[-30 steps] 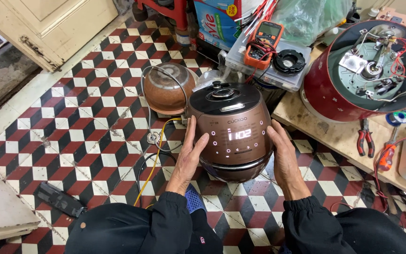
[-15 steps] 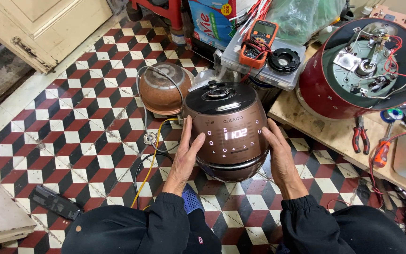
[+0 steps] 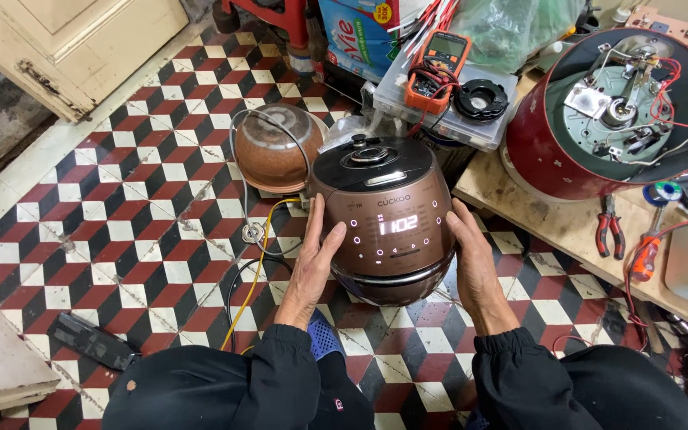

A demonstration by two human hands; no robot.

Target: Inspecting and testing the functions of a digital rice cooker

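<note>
A brown electric rice cooker (image 3: 384,219) with a black lid and a lit front display stands on the tiled floor in front of me. My left hand (image 3: 314,259) lies flat against its left side, fingers spread upward. My right hand (image 3: 475,259) presses against its right side the same way. Both hands clasp the cooker's body. A yellow cable (image 3: 254,275) and a grey cord (image 3: 242,187) trail on the floor to its left.
A brown inner pot (image 3: 276,147) sits upturned behind the cooker. A low wooden board (image 3: 551,223) at right carries an opened red cooker base (image 3: 619,119), red pliers (image 3: 611,231) and a screwdriver (image 3: 645,259). An orange multimeter (image 3: 438,68) lies on a clear box.
The view has drawn closer to the cooker. My hands have stayed on its two sides and the cooker has barely shifted.
</note>
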